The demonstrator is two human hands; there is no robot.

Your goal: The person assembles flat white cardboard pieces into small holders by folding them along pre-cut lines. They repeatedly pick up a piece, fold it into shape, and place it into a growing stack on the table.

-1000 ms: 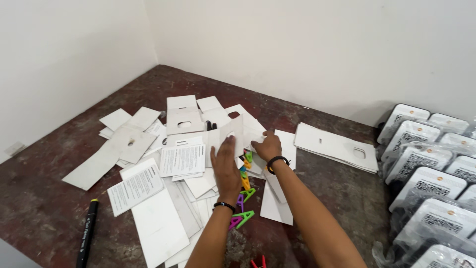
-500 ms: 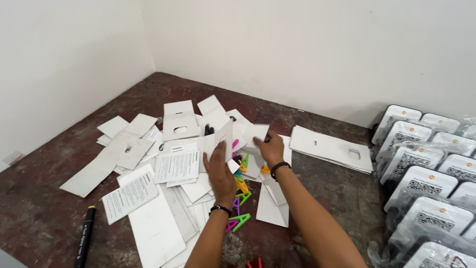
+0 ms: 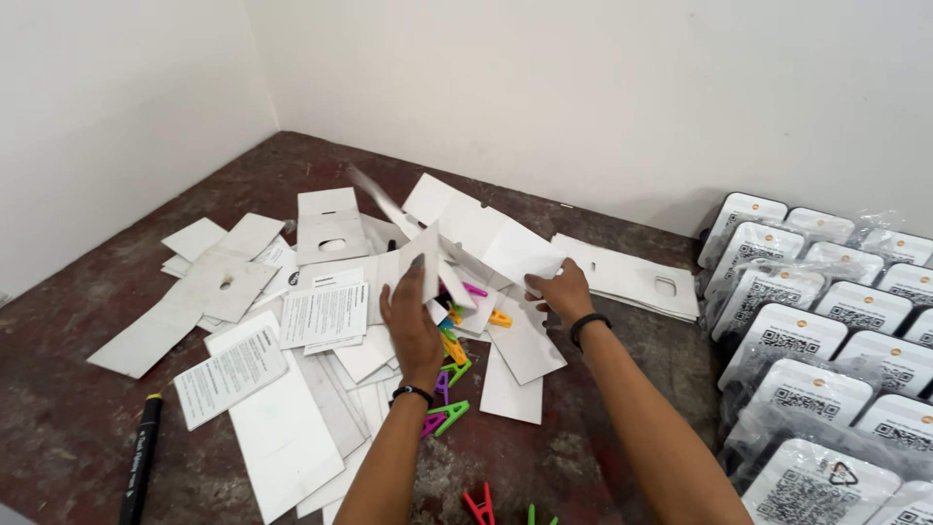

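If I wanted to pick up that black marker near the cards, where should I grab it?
Probably by the middle of its barrel, from above. The marker lies flat on the table, a little apart from the white cards, with both long sides bare, so a thumb and finger could close across it there. Its lower end runs out of view.

Brown table [image 3: 603,457] with cards [image 3: 282,428], clips [image 3: 449,416]
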